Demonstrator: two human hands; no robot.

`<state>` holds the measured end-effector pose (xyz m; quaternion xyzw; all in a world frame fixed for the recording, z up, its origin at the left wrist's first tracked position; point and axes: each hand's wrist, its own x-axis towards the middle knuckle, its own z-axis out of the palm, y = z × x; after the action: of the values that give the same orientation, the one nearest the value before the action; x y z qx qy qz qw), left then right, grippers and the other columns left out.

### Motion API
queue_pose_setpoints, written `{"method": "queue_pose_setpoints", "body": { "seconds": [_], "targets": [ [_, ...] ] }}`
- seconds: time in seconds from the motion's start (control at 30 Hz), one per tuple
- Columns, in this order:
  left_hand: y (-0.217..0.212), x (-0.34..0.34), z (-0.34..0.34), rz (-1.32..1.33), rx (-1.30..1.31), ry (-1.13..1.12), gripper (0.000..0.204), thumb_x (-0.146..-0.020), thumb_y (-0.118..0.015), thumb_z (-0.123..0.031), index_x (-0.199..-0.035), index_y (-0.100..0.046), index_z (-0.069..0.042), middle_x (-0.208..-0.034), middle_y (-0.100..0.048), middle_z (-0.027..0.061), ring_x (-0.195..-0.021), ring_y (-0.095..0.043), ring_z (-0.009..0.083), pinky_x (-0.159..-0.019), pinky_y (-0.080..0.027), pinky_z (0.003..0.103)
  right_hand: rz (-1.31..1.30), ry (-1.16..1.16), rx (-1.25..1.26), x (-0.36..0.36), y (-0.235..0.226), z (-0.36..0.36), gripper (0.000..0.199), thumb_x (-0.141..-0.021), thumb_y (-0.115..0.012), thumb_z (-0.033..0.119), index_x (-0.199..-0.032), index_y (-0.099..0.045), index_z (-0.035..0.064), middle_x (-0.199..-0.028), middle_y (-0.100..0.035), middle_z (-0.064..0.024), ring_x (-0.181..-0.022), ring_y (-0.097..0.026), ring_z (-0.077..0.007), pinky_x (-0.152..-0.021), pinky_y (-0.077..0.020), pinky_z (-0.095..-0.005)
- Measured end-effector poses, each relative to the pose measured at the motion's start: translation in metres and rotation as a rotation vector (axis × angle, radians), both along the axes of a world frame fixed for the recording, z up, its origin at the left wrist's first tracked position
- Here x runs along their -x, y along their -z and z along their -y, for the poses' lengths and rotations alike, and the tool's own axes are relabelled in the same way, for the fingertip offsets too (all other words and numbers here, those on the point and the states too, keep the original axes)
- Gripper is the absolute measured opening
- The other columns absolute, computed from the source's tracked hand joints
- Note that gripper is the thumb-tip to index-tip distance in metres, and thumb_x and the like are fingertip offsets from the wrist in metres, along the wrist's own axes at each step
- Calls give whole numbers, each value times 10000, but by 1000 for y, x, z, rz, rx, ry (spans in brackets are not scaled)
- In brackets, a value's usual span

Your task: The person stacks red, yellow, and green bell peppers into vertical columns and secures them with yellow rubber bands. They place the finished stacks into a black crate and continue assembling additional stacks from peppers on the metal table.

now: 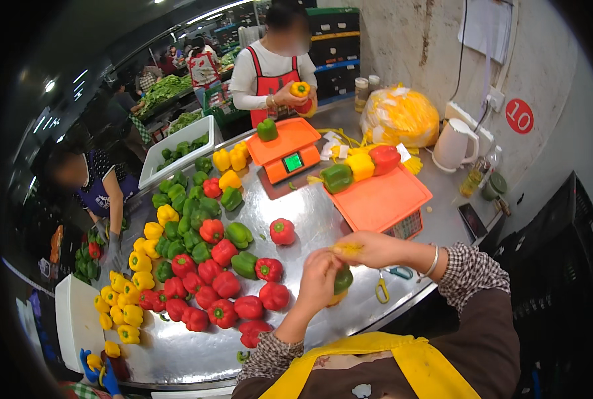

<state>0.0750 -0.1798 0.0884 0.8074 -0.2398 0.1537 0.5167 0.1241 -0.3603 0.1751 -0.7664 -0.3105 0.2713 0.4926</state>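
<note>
Near the front edge of the shiny grey metal table (190, 362), a glossy dark-green bell pepper (342, 280) hangs or rests just under the joined hands, with a rounded yellow bell pepper (337, 298) just beyond its lower end, toward the body. Together they form a short column whose long axis runs from the fingers toward the yellow apron (369, 344); whether anything binds them is hidden.

Closest is the left hand (318, 276), which lies against the green one's left side, fingers curled inward; what its tips grip cannot be told. Just right of it and slightly farther from the front edge, the right hand (369, 249) is closed, apparently on a crumpled wisp of thin yellow mesh (348, 249), its fingertips meeting the left's.

Right of the column, toward the front edge, lie yellow-handled scissors (382, 290). Beyond the right hand, an orange flat-topped scale (379, 199) carries a green, a yellow and a red pepper in a row along its far side. Leftward, loose red bell peppers (226, 284) spread toward the table's left edge.
</note>
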Motion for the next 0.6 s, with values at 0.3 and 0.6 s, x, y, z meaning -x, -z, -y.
{"method": "queue_pose_setpoints", "body": {
  "seconds": [0.3,0.6],
  "targets": [
    [25,0,-4,-452,557,148,156,-951,-502,-38,-1090,-571,-17,-930,-633,64,-882,-618,139,-820,-477,269,-636,-66,-332,-3,-2,4,311,-1004,-456,186,-1280,-508,53,-903,-666,-92,-513,-382,-88,-472,-341,-234],
    [4,2,7,-343,327,-150,431,-823,-654,-40,-1191,-439,16,-968,-660,118,-935,-640,186,-814,-497,321,1313,-244,434,1,-1,-4,492,-742,-625,132,-1204,-502,20,-775,-611,-33,-713,-574,-197,-536,-487,-324]
  ]
}}
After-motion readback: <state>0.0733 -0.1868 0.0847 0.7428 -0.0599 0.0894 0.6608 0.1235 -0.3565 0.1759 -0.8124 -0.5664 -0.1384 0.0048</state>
